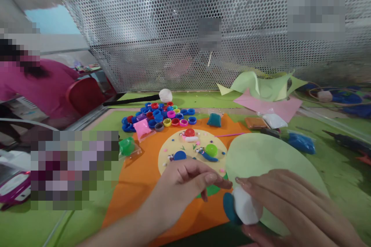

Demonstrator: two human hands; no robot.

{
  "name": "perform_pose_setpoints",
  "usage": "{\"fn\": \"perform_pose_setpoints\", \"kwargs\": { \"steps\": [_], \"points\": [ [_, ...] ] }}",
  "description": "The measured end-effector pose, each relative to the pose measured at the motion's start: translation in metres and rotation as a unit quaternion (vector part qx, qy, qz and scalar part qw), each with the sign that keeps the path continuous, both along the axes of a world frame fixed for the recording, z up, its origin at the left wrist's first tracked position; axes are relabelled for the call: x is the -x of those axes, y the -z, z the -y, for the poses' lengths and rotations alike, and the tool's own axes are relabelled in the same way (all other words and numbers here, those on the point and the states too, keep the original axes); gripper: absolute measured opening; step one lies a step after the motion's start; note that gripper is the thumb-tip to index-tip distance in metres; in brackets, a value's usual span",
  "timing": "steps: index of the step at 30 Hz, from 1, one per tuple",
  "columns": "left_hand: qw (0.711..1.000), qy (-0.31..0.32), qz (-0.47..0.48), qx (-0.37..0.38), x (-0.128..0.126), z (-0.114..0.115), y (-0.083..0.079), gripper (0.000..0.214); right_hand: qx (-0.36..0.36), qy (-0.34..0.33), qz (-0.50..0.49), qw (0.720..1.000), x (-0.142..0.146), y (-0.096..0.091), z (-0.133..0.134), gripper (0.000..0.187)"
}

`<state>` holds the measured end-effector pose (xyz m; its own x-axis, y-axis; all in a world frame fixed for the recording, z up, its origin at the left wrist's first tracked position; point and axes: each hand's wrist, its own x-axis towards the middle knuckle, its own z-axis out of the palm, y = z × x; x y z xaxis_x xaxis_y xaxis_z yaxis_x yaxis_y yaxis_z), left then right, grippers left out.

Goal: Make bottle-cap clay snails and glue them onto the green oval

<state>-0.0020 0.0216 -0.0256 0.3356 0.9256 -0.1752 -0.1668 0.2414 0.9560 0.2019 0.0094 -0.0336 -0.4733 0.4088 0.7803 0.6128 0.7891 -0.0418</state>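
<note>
My right hand [292, 204] grips a white lump of modelling clay [247, 206] between fingers above and thumb below. A teal clay piece [230, 209] is stuck to the lump's left side. Close by on the left, my left hand [185, 185] has its fingers loosely bent and apart, with nothing visible in them. Beneath it lies a pale yellow paper circle [165, 142], partly hidden. On this circle are small clay snails: a red-shelled one [189, 133], a green-shelled one [211, 150] and a blue-shelled one [180, 156], the last partly covered by my hand.
A pale green paper circle [261, 150] overlaps orange paper [121, 197]. Colourful bottle caps [158, 115] are heaped behind, near bagged pink clay [142, 128], teal clay [214, 120] and blue clay [301, 142]. A perforated metal panel [162, 34] stands behind; a person in pink [55, 85] is at left.
</note>
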Motion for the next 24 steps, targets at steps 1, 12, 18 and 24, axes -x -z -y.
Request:
{"fn": "perform_pose_setpoints", "kwargs": {
  "steps": [1, 12, 18, 24],
  "points": [
    [1.000, -0.003, 0.010, 0.007, 0.000, 0.000, 0.000, 0.014, 0.003, 0.005, -0.004, 1.000, 0.000, 0.000, 0.002, 0.011],
    [0.997, -0.010, -0.066, -0.049, -0.006, 0.003, -0.001, 0.011, -0.020, 0.002, 0.002, 1.000, -0.001, 0.005, 0.003, 0.015],
    [0.996, 0.001, -0.054, -0.067, -0.008, 0.009, 0.000, 0.015, -0.007, 0.017, -0.001, 1.000, 0.004, -0.003, 0.008, 0.015],
    [0.996, -0.022, -0.024, -0.087, -0.009, 0.010, -0.002, 0.012, -0.031, -0.022, -0.018, 0.999, 0.005, -0.006, 0.002, 0.015]
  ]
}}
